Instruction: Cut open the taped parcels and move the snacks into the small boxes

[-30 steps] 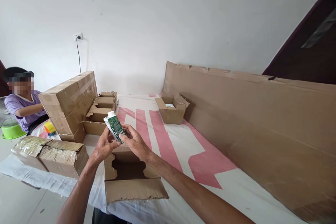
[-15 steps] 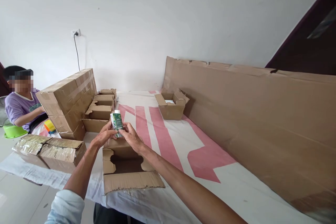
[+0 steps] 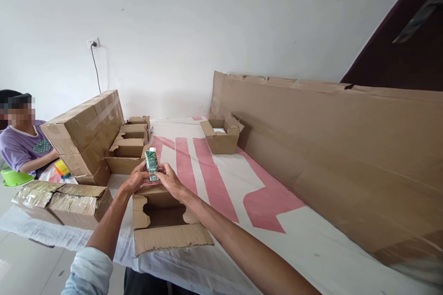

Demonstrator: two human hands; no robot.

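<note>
A small green-and-white drink carton point(image 3: 152, 164) with a white cap is held upright between my two hands. My left hand point(image 3: 139, 178) grips it from the left, and my right hand point(image 3: 169, 180) holds its right side, with both thumbs near its lower front. Just below my hands, an open cardboard box point(image 3: 173, 238) lies at the table's near edge with its front flap folded out toward me. Its inside looks dark, and I cannot make out anything in it.
Left of centre stand stacked taped boxes point(image 3: 81, 124) and a row of open boxes point(image 3: 126, 163). Two taped boxes point(image 3: 74, 203) lie nearer. Another open box point(image 3: 223, 143) stands farther back. A tall cardboard sheet point(image 3: 311, 147) edges the right side. A person point(image 3: 26, 143) sits at far left.
The carton has turned slightly in my hands, its face now more toward me. The whole view has shifted a little; the boxes have kept their places.
</note>
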